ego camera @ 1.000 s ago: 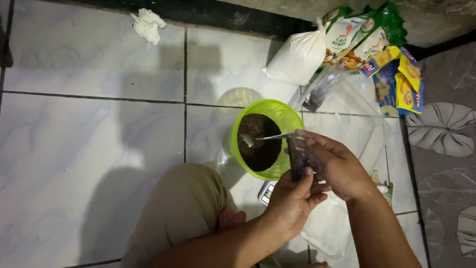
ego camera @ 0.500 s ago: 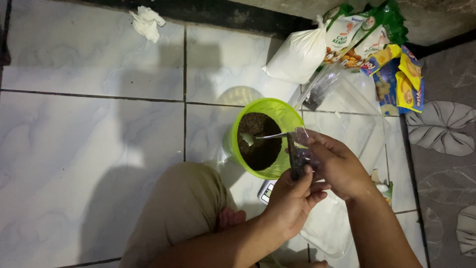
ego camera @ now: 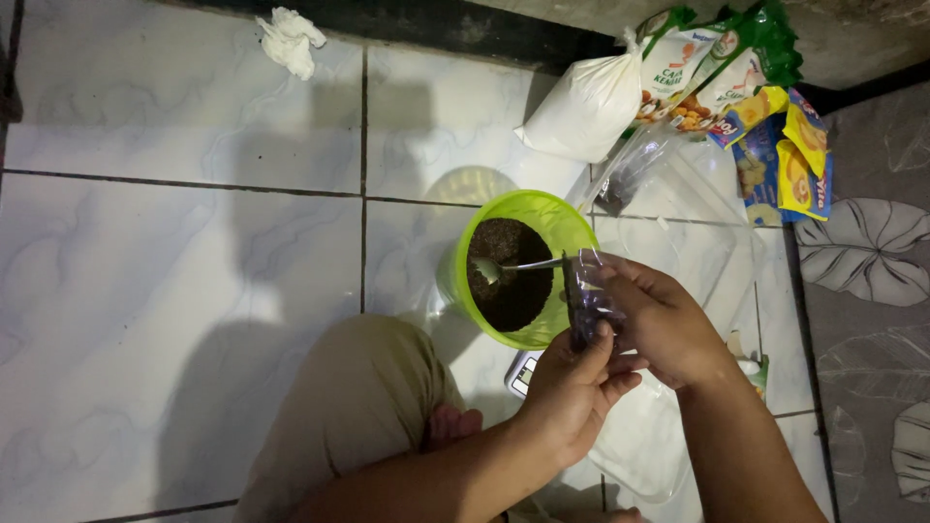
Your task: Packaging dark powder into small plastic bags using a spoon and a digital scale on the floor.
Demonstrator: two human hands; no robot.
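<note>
My left hand (ego camera: 573, 392) and right hand (ego camera: 661, 320) are bare, forearms unsleeved. At lower centre of the frame, my knee (ego camera: 363, 407) wears khaki-tan cloth. No rings or watch show.

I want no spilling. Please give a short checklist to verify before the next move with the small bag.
1. Small clear bag held by both hands: left hand, right hand: ok.
2. Bag mouth open: cannot tell.
3. Green bowl upright on the tiled floor: ok.
4. Spoon resting in the dark grounds, its handle towards the bag: ok.
5. Bag close beside the bowl rim: ok.
</note>
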